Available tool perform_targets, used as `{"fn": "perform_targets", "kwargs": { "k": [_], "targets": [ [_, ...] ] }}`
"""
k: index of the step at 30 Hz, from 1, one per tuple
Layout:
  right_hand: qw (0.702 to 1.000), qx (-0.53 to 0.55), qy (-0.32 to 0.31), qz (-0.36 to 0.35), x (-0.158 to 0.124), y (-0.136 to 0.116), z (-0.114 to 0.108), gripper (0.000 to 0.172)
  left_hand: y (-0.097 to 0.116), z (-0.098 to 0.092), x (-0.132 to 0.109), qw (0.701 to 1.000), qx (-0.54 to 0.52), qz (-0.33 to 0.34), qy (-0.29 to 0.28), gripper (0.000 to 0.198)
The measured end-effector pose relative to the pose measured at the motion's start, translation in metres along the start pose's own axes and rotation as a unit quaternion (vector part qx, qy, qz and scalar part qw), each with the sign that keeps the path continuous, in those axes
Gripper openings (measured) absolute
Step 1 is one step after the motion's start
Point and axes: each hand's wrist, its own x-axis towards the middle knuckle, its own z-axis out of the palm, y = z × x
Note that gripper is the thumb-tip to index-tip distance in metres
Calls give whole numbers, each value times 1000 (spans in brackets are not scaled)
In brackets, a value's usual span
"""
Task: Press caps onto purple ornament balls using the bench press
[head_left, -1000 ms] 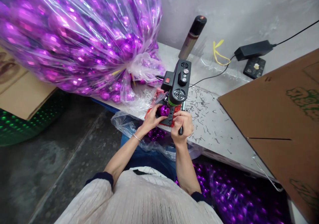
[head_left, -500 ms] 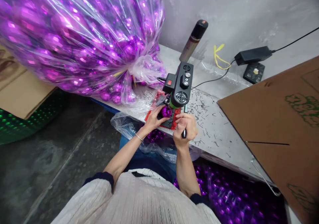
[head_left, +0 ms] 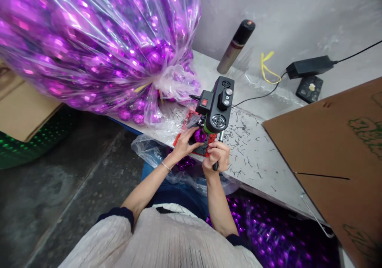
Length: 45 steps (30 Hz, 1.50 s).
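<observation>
A shiny purple ball point(head_left: 199, 135) sits under the head of a small black bench machine point(head_left: 219, 105) with a red switch. Around its left and near sides curl the thumb and fingers of my left hand point(head_left: 185, 144), holding it in place. My right hand point(head_left: 217, 156) is wrapped round the black grip of a lever point(head_left: 215, 166) on the machine's right side. Beneath the ball lies the machine's dark base, on a red mat point(head_left: 212, 139). The contact point between machine and ball is hidden by the head.
A big clear bag of purple faceted balls point(head_left: 113, 53) fills the left. Short dark pins point(head_left: 244, 140) litter the white table point(head_left: 262, 172). Behind stand a spray can point(head_left: 235, 47) and a black power adapter point(head_left: 310, 67). A cardboard box point(head_left: 328, 140) flanks the right; more purple balls point(head_left: 268, 236) lie below.
My right hand has shifted slightly left and toward me with the lever grip. My left hand stays on the ball. The view has moved a little.
</observation>
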Motion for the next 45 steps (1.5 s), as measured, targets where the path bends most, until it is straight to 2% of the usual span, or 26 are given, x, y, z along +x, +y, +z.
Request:
{"fn": "perform_targets", "kwargs": {
  "k": [7,12,17,20,24,26,28,29,32,33,35,37,39,41,42,44,45],
  "targets": [
    [1000,1,3,-19,-5,6,2,25,-1,1,0,1000,-2,17,6,67],
    [1000,-8,8,-28,-8,12,4,25,0,1,2,1000,-8,-5,-6,65],
    [993,-41,-27,-103,-9,18,4,23,1,0,3,1000,-22,-20,-8,62],
    [998,-20,-22,-58,4,8,0,25,-1,0,6,999,-23,-29,-11,62],
    [1000,-4,-26,12,35,-12,-8,25,1,1,6,1000,-12,-25,-5,63],
    [999,5,-30,27,46,-18,-11,26,5,-1,-4,1000,7,-4,12,63],
    [999,7,-41,31,49,-20,-14,24,10,-6,-25,998,37,47,17,61],
    [998,5,-47,30,47,-19,-14,23,11,-8,-38,995,55,84,1,60],
    [998,4,-59,14,35,-13,-14,22,9,-14,-84,971,109,190,-90,47],
    [998,5,-58,7,31,-11,-13,23,6,-15,-98,965,127,196,-117,45],
    [999,8,-50,-4,25,-9,-12,23,0,-15,-116,959,158,164,-167,46],
    [999,12,-47,-10,24,-8,-12,23,-3,-14,-120,960,165,122,-193,51],
    [999,12,-51,-13,24,-8,-12,23,-3,-17,-106,968,136,120,-173,43],
    [998,10,-57,-16,26,-9,-13,22,-2,-24,-74,982,105,124,-101,27],
    [998,9,-57,-17,26,-10,-12,22,-3,-29,-53,987,103,112,-58,26],
    [998,10,-52,-17,27,-11,-12,23,-9,-42,-5,987,157,13,26,26],
    [999,11,-48,-16,27,-12,-11,23,-15,-47,19,978,199,-47,34,22]
  ]
}}
